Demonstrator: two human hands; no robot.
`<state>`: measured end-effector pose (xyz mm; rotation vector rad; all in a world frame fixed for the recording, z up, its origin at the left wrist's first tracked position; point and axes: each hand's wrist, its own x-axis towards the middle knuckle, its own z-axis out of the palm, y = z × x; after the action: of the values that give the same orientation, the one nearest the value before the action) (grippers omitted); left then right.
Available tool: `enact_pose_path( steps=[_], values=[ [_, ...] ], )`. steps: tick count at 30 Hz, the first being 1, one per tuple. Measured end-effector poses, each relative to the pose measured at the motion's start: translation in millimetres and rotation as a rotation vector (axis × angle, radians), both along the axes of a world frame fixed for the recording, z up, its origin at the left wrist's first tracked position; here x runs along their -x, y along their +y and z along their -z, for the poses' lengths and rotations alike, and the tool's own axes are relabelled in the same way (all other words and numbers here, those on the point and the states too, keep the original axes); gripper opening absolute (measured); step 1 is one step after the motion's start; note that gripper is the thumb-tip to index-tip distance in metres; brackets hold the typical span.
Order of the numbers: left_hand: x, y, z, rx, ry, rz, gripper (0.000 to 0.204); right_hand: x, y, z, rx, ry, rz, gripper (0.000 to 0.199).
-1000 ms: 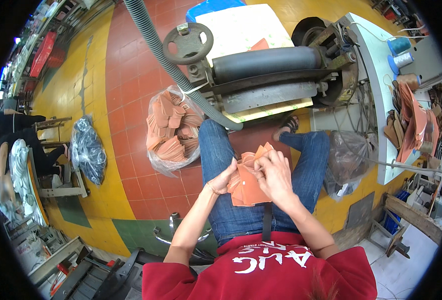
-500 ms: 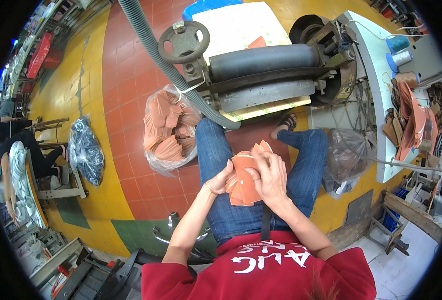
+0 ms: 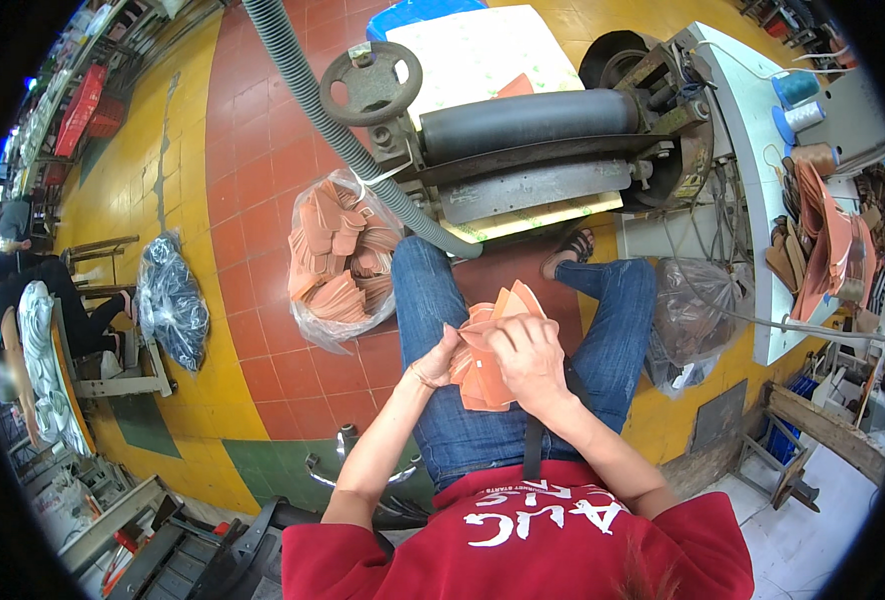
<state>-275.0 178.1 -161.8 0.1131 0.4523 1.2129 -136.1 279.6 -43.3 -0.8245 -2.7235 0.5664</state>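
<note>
A fanned stack of thin salmon-orange cut pieces [image 3: 485,385], leather-like, is held above my lap between both hands. My left hand [image 3: 437,364] grips the stack's left side, with the thumb on top. Over the right part of the stack, my right hand [image 3: 530,358] has its fingers bent and pinched at the upper pieces. Its fingertips partly hide what they pinch. Several pieces poke out beyond the right hand at the far side. Left of my knee, a clear plastic bag [image 3: 305,318] on the floor holds many similar pieces [image 3: 335,225].
Ahead stands a machine with a dark roller [image 3: 531,125], a handwheel [image 3: 371,84] and a grey corrugated hose [image 3: 323,105]. On the right, a white table [image 3: 738,130] carries thread spools [image 3: 795,88] and more orange pieces [image 3: 825,235]. Another plastic bag [image 3: 698,310] lies beside my right leg.
My right hand has shifted slightly left across the stack, its fingers now pinching near the middle. The pieces are fanned differently, with more showing at the far side. My left hand stays almost in place.
</note>
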Motion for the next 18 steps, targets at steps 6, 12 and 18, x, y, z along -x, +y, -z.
enact_pose_path(
  steps=[6,12,18],
  values=[
    [10.6,-9.5,10.9,0.261,-0.046,0.092,0.092,1.3,-20.6,-9.8,0.051,-0.236,-0.168,0.031],
    [6.3,-5.1,1.7,0.219,0.012,0.049,0.079,9.2,-23.9,-8.9,0.059,-0.327,-0.197,0.031],
    [5.0,10.1,-12.0,0.181,-0.102,-0.138,0.07,10.2,-34.0,-13.4,-0.072,-0.455,-0.276,0.04]
  ],
)
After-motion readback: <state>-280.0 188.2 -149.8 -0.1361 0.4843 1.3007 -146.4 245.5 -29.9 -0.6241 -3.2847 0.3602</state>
